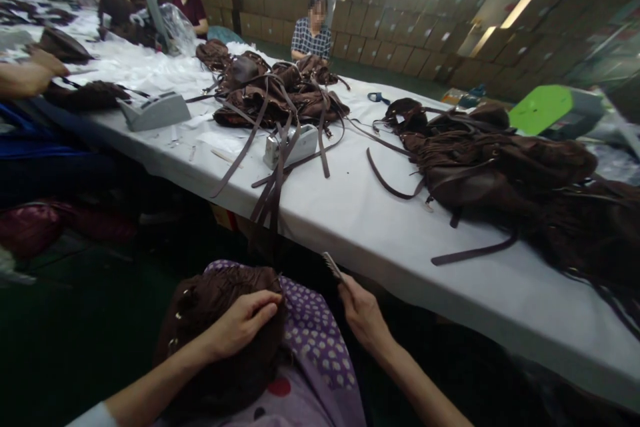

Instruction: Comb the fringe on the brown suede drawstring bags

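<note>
A dark brown bag (220, 360) with metal eyelets rests on my lap, over a purple patterned apron (320, 327). My left hand (250, 323) lies across the bag, its thumb and fingers closed on the gathered material near the edge. To the right of the bag, my right hand (357, 303) is raised and apart from it. Its fingers are closed round the handle of a small brush (332, 267), whose short bristles or teeth point to the left. The palm hides most of the handle.
A white-covered table (350, 213) runs across in front, bearing piled brown bags (280, 97), more bags (480, 153) with straps, grey tape dispensers (293, 147) and a green-sided device (543, 110). Straps hang over the near edge. A co-worker's hand (47, 63) is at left; two people sit opposite.
</note>
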Available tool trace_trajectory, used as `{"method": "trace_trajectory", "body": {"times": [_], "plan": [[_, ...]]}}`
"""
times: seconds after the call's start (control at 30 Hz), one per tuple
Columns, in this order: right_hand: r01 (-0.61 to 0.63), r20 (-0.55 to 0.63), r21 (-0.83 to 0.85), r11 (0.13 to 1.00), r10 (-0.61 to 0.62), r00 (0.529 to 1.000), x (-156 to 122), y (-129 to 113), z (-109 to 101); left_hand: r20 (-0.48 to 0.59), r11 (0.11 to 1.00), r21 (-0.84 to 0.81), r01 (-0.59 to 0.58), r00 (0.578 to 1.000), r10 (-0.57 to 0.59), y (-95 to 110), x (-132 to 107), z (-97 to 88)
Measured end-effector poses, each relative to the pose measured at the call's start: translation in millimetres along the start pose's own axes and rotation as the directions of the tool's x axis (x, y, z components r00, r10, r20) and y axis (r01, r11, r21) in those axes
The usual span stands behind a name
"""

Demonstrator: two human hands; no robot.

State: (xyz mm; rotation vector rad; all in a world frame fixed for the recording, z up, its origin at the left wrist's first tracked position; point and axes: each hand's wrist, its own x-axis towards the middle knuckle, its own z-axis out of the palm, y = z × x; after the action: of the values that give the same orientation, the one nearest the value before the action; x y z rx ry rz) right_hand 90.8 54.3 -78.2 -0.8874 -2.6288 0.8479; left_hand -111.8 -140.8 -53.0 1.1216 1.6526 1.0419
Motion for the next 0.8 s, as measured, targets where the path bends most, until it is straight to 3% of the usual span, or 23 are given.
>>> {"method": "trace_trajectory", "body": {"times": [0.07,0.13,0.17,0.2,0.23,0.27,0.3,0.33,0.37,0.4,0.43,0.5,0.6,0.7,0.8], "plan": [[0.076,0.015,0.223,0.972,-0.082,0.997,3.9,-32.8,25.9,-0.056,0.999,0.036,-0.028,0.998,0.03,10.5,0.6,-0.9],[0.118,0.054,0.321,0.94,-0.142,0.988,6.7,-57.3,50.5,-0.167,0.994,0.099,-0.049,0.984,0.065,16.7,-7.7,-14.6],[0.123,0.074,0.339,0.933,-0.157,0.985,7.3,-64.5,60.6,-0.265,0.992,0.121,-0.036,0.962,0.067,16.5,-15.3,-25.9],[0.118,0.091,0.343,0.932,-0.158,0.983,7.2,-68.3,68.9,-0.402,0.994,0.108,0.005,0.915,0.039,13.7,-24.8,-39.2],[0.105,0.107,0.334,0.937,-0.149,0.983,6.6,-69.3,75.2,-0.554,0.996,0.064,0.06,0.833,-0.015,8.3,-35.3,-53.3],[0.089,0.121,0.317,0.944,-0.133,0.984,5.8,-68.1,79.8,-0.693,0.992,-0.041,0.121,0.712,-0.115,0.7,-46.4,-66.7],[0.069,0.135,0.293,0.954,-0.113,0.984,4.8,-65.6,83.0,-0.79,0.968,-0.187,0.166,0.561,-0.249,-8.3,-57.2,-78.1],[0.049,0.15,0.262,0.964,-0.091,0.985,3.9,-62.5,84.8,-0.814,0.939,-0.287,0.19,0.468,-0.343,-17.9,-67.2,-86.1],[0.028,0.158,0.222,0.975,-0.064,0.985,3.3,-59.4,85.7,-0.799,0.901,-0.381,0.206,0.417,-0.433,-27.2,-75.9,-90.0],[0.005,0.16,0.179,0.984,-0.034,0.987,3.1,-56.5,85.7,-0.752,0.853,-0.474,0.219,0.404,-0.521,-35.1,-83.0,-89.6],[-0.02,0.157,0.14,0.99,-0.002,0.988,3.5,-53.8,84.9,-0.683,0.803,-0.549,0.231,0.43,-0.591,-41.2,-88.4,-85.3],[-0.072,0.116,0.105,0.992,0.06,0.991,5.9,-48.8,80.5,-0.495,0.675,-0.694,0.249,0.516,-0.699,-47.2,-93.5,-69.6],[-0.18,-0.016,0.174,0.968,0.185,0.983,10.5,-44.8,66.5,-0.273,0.511,-0.823,0.246,0.619,-0.737,-45.5,-89.6,-47.4],[-0.272,-0.063,0.269,0.924,0.299,0.952,6.5,-56.8,49.2,-0.233,0.461,-0.863,0.207,0.647,-0.726,-39.9,-79.4,-40.2],[-0.134,-0.009,0.296,0.946,0.144,0.99,-10.3,-92.8,44.0,-0.296,0.515,-0.842,0.16,0.661,-0.689,-29.8,-69.6,-39.2]]}}
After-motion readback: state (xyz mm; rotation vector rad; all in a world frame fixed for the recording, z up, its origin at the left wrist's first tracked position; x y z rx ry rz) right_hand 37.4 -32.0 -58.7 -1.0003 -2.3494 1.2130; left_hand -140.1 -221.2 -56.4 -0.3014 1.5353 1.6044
